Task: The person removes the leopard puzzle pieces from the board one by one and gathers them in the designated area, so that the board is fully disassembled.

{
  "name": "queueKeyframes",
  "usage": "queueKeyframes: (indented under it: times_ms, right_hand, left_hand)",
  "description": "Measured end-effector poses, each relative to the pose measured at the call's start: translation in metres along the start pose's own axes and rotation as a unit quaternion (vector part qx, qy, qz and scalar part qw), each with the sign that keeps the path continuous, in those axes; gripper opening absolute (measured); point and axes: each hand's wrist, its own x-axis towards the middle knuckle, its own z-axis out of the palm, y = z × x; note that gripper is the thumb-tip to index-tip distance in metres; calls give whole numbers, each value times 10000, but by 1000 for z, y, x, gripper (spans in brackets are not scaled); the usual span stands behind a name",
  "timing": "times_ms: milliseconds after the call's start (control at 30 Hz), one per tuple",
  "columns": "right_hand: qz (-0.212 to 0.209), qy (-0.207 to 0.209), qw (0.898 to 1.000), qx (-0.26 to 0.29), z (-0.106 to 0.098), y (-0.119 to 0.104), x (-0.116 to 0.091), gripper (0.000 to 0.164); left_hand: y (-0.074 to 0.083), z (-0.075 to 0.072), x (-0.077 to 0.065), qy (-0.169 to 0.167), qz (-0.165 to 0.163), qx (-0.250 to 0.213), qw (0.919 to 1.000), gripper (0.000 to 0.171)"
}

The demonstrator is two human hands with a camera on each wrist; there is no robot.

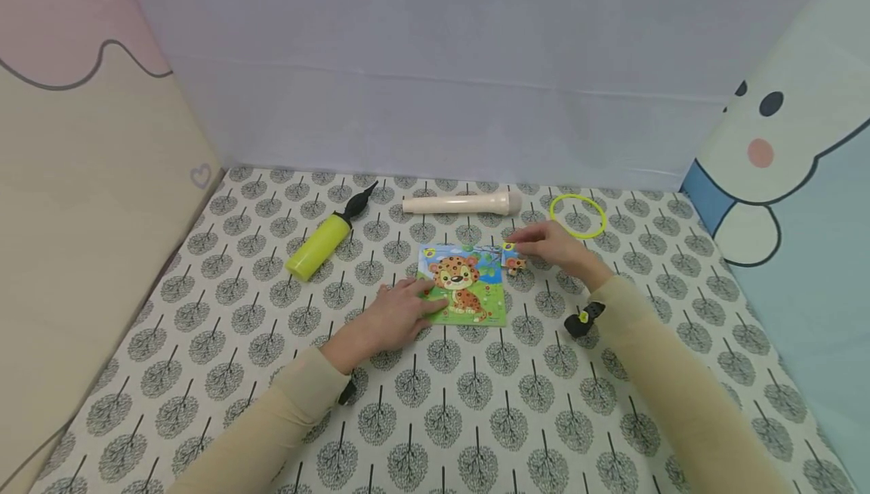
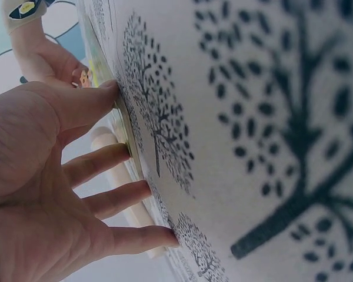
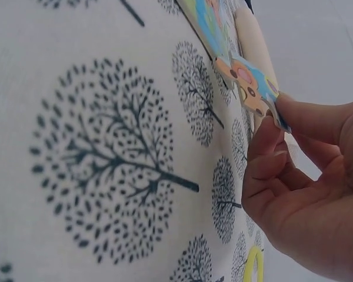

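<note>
A leopard picture puzzle (image 1: pixel 485 297) lies flat on the tree-print cloth in the middle of the head view. Fingers of my left hand (image 1: pixel 399 314) rest on its left edge, spread and fairly straight; the left wrist view shows that hand (image 2: pixel 53 158) with its thumb at the thin board edge (image 2: pixel 126 123). At the puzzle's upper right, my right hand (image 1: pixel 553 243) holds a small puzzle piece (image 1: pixel 513 258). Up close, the right wrist view has the thumb and index finger pinching this piece (image 3: pixel 251 85), which bears part of an orange spotted animal on blue.
Behind the puzzle lies a pale microphone-shaped stick (image 1: pixel 458 204). A yellow-green hand pump (image 1: pixel 319 247) with a black nozzle is at the left. Beyond my right hand sits a yellow ring (image 1: pixel 603 222). Fabric walls (image 1: pixel 435 101) border the back and sides.
</note>
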Motion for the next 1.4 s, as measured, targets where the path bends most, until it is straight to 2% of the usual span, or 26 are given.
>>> queueKeyframes:
  times_ms: [133,367,500,700,933,1400]
  right_hand:
    - [84,61,9999,-62,-1,5,3,26]
    - [101,502,9938,-982,9,9,6,20]
    - [25,716,9891,-1290,12,9,5,18]
    - [-47,826,9810,-1756,15,12,7,18]
    - [-175,950,9764,-1931,19,12,7,16]
    - [-145,972,9767,-1909,21,11,5,15]
  left_hand:
    - [0,-1,0,-3,-20,38,10000,45]
    - [1,-2,-1,-29,2,-38,10000,45]
    - [2,-2,-1,18,34,33,10000,45]
    - [2,-2,-1,-13,4,16,10000,45]
    - [3,-2,0,-18,-30,3,10000,45]
    - [3,-4,-2,10,13,-126,9999,45]
